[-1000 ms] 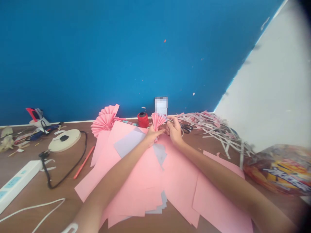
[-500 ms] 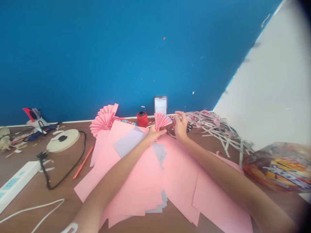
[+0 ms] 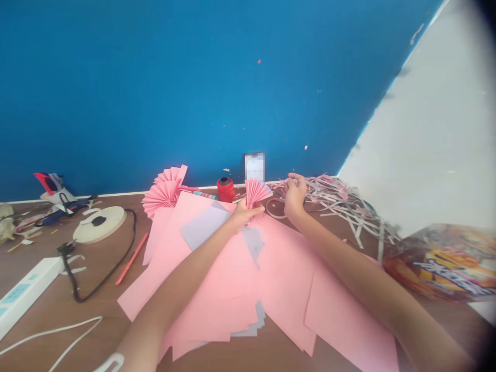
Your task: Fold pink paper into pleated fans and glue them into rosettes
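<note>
My left hand (image 3: pixel 244 214) is shut on a small folded pink paper fan (image 3: pixel 256 192), gripping its pleated lower end above a heap of pink paper sheets (image 3: pixel 217 294). My right hand (image 3: pixel 294 196) is to the right of the fan and apart from it. Its fingers are pinched together, with nothing visible between them. Beyond the fan stand a red spool of thread (image 3: pixel 225 189) and a larger pink paper rosette (image 3: pixel 165 194).
Shredded pink and white paper strips (image 3: pixel 333 199) lie at the right, and a printed plastic bag (image 3: pixel 437 263) sits nearer me. At the left are a white power strip (image 3: pixel 27 287), a round disc with a black cord (image 3: pixel 98 225) and an orange pen (image 3: pixel 132 258). A blue wall (image 3: pixel 155 77) rises behind.
My right hand has moved up and to the right, away from the fan. My left hand keeps the fan in nearly the same place, and the whole view has shifted slightly.
</note>
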`<state>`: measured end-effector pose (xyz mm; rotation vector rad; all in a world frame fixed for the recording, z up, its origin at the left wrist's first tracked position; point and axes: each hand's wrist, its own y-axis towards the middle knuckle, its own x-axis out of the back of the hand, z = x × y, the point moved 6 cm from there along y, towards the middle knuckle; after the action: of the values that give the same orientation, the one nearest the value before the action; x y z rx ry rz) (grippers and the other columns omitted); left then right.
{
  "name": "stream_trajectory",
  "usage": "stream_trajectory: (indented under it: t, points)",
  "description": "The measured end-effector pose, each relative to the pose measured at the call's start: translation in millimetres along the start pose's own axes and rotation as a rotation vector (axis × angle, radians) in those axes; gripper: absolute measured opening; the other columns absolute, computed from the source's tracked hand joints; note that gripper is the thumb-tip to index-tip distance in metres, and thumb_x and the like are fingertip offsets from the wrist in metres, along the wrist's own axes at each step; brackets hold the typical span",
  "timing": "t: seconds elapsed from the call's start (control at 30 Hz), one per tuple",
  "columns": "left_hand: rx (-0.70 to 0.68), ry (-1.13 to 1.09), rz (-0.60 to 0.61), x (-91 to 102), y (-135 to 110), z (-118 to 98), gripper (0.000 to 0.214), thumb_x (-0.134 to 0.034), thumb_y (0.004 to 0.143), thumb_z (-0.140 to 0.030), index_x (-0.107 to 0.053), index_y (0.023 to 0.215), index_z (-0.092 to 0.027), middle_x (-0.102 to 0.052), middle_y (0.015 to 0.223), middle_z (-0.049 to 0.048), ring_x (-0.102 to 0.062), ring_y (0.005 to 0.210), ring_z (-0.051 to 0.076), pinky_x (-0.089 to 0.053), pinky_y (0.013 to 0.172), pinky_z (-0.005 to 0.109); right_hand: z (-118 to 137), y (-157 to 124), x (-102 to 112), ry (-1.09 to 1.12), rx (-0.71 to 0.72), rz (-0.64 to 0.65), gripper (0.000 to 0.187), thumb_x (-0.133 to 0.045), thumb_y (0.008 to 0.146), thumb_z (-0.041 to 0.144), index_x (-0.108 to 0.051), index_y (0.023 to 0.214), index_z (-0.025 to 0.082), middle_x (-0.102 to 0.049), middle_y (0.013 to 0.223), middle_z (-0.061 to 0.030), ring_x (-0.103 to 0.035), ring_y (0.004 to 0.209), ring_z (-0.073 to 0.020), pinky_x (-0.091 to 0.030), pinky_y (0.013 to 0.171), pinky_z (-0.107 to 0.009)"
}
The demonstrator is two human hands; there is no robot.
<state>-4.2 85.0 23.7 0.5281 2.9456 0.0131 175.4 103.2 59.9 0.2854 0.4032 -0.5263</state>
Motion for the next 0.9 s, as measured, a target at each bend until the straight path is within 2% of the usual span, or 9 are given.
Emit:
stream_trajectory:
  t: [0.1,0.27,0.4,0.5,0.63,0.9]
  points:
    - [0.01,-0.082,0.027,0.2,1,0,0.046,-0.083,0.063,-0.03,-0.053,0.095,-0.018,-0.057,0.08,-0.0021,-0.041,0.043,0.001,-0.022,0.035,0.018,0,4,3,0.019,0.003,-0.018,0.016,-0.048,0.078,0.019,-0.048,0.093,0.024,-0.028,0.05,0.0111,-0.028,0.041,-0.0083,-0.023,0.041,-0.019]
    - [0.018,-0.406,-0.04,8.2,8,1,0.041,-0.083,0.063,-0.02,-0.05,0.087,-0.017,-0.048,0.07,-0.0069,-0.033,0.044,-0.003,-0.023,0.041,0.015,-8,6,6,0.006,-0.05,-0.033,0.017,-0.048,0.077,0.018,-0.047,0.093,0.023,-0.031,0.049,0.0114,-0.029,0.039,-0.0077,-0.023,0.04,-0.019]
    - [0.014,-0.542,-0.052,10.5,11,-1,0.038,-0.082,0.062,-0.014,-0.049,0.08,-0.015,-0.042,0.064,-0.0082,-0.031,0.045,-0.003,-0.024,0.043,0.013,-15,6,7,-0.011,-0.081,-0.029,0.018,-0.048,0.075,0.017,-0.047,0.092,0.024,-0.031,0.048,0.0116,-0.025,0.037,-0.0072,-0.019,0.038,-0.019]
    - [0.029,-0.592,-0.067,12.2,12,0,0.034,-0.081,0.064,-0.012,-0.051,0.079,-0.013,-0.045,0.066,-0.0066,-0.032,0.046,-0.003,-0.025,0.043,0.013,-17,7,9,-0.019,-0.079,-0.036,0.018,-0.048,0.075,0.017,-0.047,0.092,0.024,-0.031,0.048,0.0118,-0.024,0.037,-0.0072,-0.018,0.038,-0.019]
    - [0.075,-0.623,-0.096,14.0,12,2,0.029,-0.08,0.066,-0.011,-0.052,0.075,-0.012,-0.04,0.062,-0.0072,-0.03,0.045,-0.003,-0.024,0.042,0.013,-15,8,10,-0.044,-0.083,-0.045,0.018,-0.05,0.076,0.021,-0.047,0.094,0.024,-0.03,0.048,0.0118,-0.025,0.037,-0.0075,-0.019,0.038,-0.019]
    - [0.036,-0.498,-0.066,10.1,14,2,0.039,-0.084,0.061,-0.019,-0.05,0.08,-0.014,-0.041,0.062,-0.0085,-0.034,0.045,-0.001,-0.027,0.044,0.015,-3,20,17,-0.036,-0.029,-0.101,0.015,-0.047,0.077,0.017,-0.046,0.091,0.024,-0.028,0.049,0.0116,-0.026,0.038,-0.008,-0.02,0.039,-0.02]
